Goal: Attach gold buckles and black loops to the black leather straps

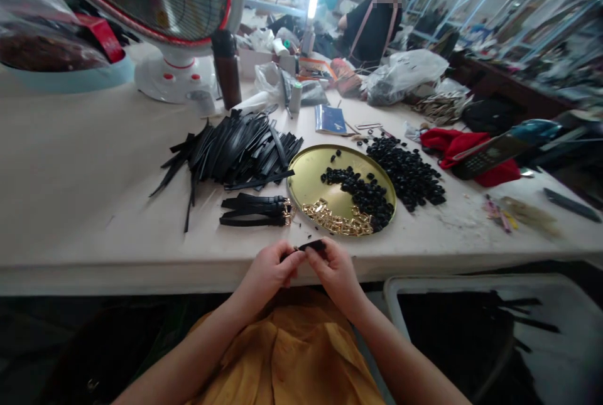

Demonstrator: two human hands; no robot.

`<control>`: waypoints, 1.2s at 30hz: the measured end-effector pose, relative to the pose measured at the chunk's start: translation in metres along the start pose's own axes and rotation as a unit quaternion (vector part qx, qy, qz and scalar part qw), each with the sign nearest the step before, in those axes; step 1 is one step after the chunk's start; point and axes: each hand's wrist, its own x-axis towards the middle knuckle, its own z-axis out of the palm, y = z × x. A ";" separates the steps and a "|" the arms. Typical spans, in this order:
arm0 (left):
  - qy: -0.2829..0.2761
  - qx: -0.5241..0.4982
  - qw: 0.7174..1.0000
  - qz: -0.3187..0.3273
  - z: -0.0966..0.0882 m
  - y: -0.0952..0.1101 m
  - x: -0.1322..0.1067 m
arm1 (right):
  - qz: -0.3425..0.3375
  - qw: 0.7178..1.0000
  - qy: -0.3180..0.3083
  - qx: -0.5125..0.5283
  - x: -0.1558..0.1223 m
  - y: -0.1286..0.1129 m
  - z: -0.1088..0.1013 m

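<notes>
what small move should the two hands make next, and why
Perhaps the right hand should steady the flat black strip while the left hand works the covered end: both hands pinch the piece, and a nearby bunch of narrow black strips bears gold-coloured metal fittings. Whether this one has a fitting is hidden.

A black strip (311, 245) is held by the left hand (274, 264) and the right hand (334, 267) at the near edge of the table (117, 204). Gold buckles (340, 222) and small black pieces (362, 193) are borne on a round tray (304, 174), flanked by black straps (240, 147) and a black pile (409, 172).
</notes>
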 end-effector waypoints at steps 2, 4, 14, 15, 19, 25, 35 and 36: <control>0.003 -0.027 1.000 0.002 0.001 -0.002 0.007 | -0.021 0.999 -0.029 -0.004 0.002 -0.002 -0.001; -0.022 -0.019 0.999 0.018 0.002 -0.003 0.015 | -0.030 0.998 -0.063 -0.004 0.006 0.000 -0.003; 0.009 0.052 0.998 -0.029 -0.009 -0.008 0.052 | 0.034 0.939 0.148 -0.309 0.080 0.062 -0.111; 0.011 0.050 0.998 -0.026 -0.009 -0.008 0.054 | 0.047 0.920 0.147 -0.359 0.089 0.068 -0.119; 0.012 0.048 0.999 -0.012 -0.005 -0.004 0.060 | 0.073 0.867 0.117 -0.480 0.109 0.079 -0.129; 0.002 0.058 0.998 0.003 -0.005 0.008 0.056 | 0.082 0.984 0.133 -0.085 0.094 0.055 -0.111; 0.060 0.107 0.991 0.052 -0.001 0.016 0.033 | 0.229 0.887 -0.029 0.400 0.044 0.000 -0.031; 0.074 0.138 0.986 0.057 -0.002 0.014 0.030 | 0.233 0.888 -0.027 0.396 0.043 0.001 -0.028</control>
